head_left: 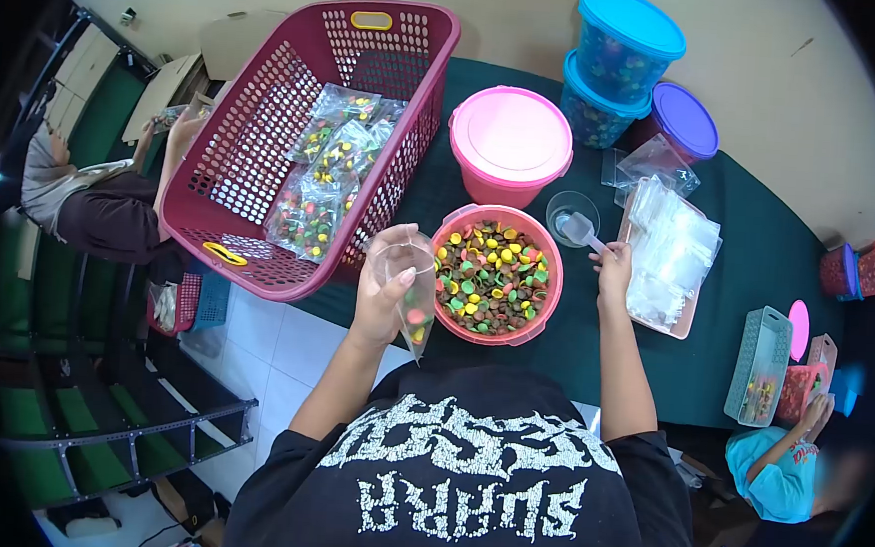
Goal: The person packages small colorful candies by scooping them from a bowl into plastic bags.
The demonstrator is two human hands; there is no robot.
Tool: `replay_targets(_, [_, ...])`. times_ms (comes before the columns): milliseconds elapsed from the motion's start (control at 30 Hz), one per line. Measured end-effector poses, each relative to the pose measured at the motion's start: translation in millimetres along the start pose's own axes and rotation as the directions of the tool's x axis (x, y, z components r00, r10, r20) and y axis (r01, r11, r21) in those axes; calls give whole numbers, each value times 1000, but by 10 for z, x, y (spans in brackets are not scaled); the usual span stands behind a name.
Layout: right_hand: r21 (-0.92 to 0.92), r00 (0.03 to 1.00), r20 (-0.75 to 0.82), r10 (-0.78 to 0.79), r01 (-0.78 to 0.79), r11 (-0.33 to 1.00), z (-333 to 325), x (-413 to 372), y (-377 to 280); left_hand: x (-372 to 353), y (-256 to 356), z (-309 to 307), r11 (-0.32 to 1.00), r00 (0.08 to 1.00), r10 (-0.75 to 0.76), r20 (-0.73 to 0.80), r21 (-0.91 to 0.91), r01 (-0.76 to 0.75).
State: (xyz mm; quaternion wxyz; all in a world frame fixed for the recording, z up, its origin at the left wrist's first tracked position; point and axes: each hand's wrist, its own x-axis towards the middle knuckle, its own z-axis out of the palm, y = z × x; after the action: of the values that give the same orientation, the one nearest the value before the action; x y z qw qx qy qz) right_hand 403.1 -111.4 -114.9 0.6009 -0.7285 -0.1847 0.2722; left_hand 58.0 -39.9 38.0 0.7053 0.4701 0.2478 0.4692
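My left hand [389,286] is closed on a clear plastic bag [415,307] with a few colored candies at its pointed bottom, held at the left side of the candy tub. My right hand [615,274] grips the handle of a white scoop [579,229], whose head is over a small clear bowl [568,207]. Between my hands, a pink tub [553,299] stands open, full of red, green, yellow and brown candies. Just right of my right hand, a tray [683,327] holds a stack of empty clear bags [671,250].
A maroon basket [422,122] at the left holds filled bags [339,157]. Behind stand a lidded pink tub [511,143], stacked blue tubs [626,59] and a purple-lidded tub [685,120]. One person [92,187] sits at the left; another [781,473] is at the right beside baskets.
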Motion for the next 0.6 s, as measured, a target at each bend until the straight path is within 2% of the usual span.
replay_targets(100, [2,997,26,69,-69,998,50,98,66,-34,39,35,1000,1000,13,-12,-18,-13])
replay_targets(167, [-126,997,53,62,-55,991,37,183,115,-50,48,5,999,998,45,-51,-22,-46])
replay_targets(200, [-126,996,62,58,-50,991,12,235,174,-72,51,-32,998,997,52,-58,-20,-53])
replay_targets(233, [-373,993,58,-101,116,920,-23,280,240,-101,51,-80,995,996,79,-33,68,-77])
replay_targets(267, [-592,962,93,-258,262,762,-39,325,306,-130,57,-107,983,994,105,-4,155,-103])
replay_targets(300, [-588,959,99,-267,273,761,-18,254,153,-154,70,-108,981,993,115,-8,156,-113])
replay_targets(367, [-802,893,86,-441,324,501,101,-71,-439,-204,93,-104,962,989,147,-2,232,-143])
replay_targets(400, [-781,853,101,-513,387,490,202,-75,-516,-218,101,-119,972,992,129,7,195,-128])
replay_targets(433, [-779,850,102,-516,391,490,319,-118,-680,-218,91,-134,972,991,134,6,195,-132])
replay_targets(500, [-618,595,388,-704,734,280,562,-189,-1015,-210,56,-150,940,986,167,1,301,-159])
replay_targets(600, [-523,458,532,-713,839,149,937,-107,-1178,-199,38,-148,951,991,134,14,280,-132])
